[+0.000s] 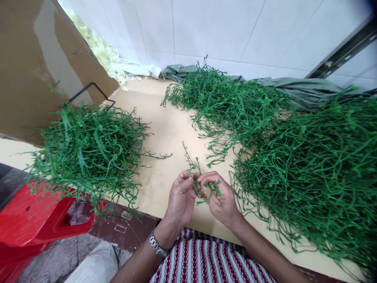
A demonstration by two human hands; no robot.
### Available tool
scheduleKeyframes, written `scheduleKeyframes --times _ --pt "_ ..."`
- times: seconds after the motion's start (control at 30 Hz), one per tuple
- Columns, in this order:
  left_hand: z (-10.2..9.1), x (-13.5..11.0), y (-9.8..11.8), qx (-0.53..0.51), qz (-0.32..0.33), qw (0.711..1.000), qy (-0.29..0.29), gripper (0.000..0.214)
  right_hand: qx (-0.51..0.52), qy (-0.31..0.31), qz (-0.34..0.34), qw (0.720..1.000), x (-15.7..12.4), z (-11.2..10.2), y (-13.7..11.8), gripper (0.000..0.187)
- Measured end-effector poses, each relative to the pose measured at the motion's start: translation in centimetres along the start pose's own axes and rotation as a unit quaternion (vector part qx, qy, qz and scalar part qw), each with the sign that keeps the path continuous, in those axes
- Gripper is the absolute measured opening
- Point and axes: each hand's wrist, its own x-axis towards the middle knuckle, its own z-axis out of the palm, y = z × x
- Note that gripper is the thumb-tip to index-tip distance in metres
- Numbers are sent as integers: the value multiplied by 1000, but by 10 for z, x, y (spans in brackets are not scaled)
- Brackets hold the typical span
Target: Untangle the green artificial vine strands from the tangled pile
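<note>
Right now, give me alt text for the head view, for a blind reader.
A person's left hand and right hand hold a green sprig over a pale table; one green heap lies left, a bigger green mass right.

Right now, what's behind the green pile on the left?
Brown cardboard and a bent black wire show behind the green pile. The pile covers part of the cardboard's bottom edge; anything tucked there cannot be seen.
</note>
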Motion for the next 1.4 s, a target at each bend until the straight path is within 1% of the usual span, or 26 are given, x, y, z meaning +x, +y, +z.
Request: scheduleKeyframes --times 0.1,0.2,0.3,0.37,0.43,0.5,0.63,0.73,0.87,0.97,1.1,1.23,1.33,1.4 --pt "1 1 1 10 -9 1000 13 17 84 -17 58 995 -1 1 1 12" --pt "1 2 2 27 -1 999 38 19 140 -23 104 984 -3 1 5 7" --pt "0 2 3 23 -19 999 36 18 156 -52 145 976 -4 0 10 3" --pt "-2 2 3 18 -35 999 31 16 140 -75 162 974 -4 -2 12 3" --pt "-3 3 3 15 -32 999 36 18 118 -72 158 978 -3 -2 13 4" --pt "-4 4 3 12 -15 999 39 20 107 -51 146 982 -3 -1 11 5" --pt "-3 5 5 17 20 999 26 20 118 -12 141 983 -1 2 4 8" --pt "-3 5 6 26 44 998 23 20 111 12 111 988 0 2 1 7" --pt "-4 6 7 15 86 995 44 18 91 29 74 993 0 1 0 6" --pt "-4 7 8 12 92 995 37 16 88 40 57 994 -1 1 0 7" --pt "-3 8 8 4 92 996 14 13 81 65 58 993 -1 2 1 8" --pt "-3 11 8 12 100 995 13 12 66 63 58 994 -3 2 3 9" --pt "-1 11 8 60 132 989 23 12 54 52 63 995 -1 1 2 10" --pt "1 10 8 94 139 986 21 12 57 35 64 996 2 0 0 10"
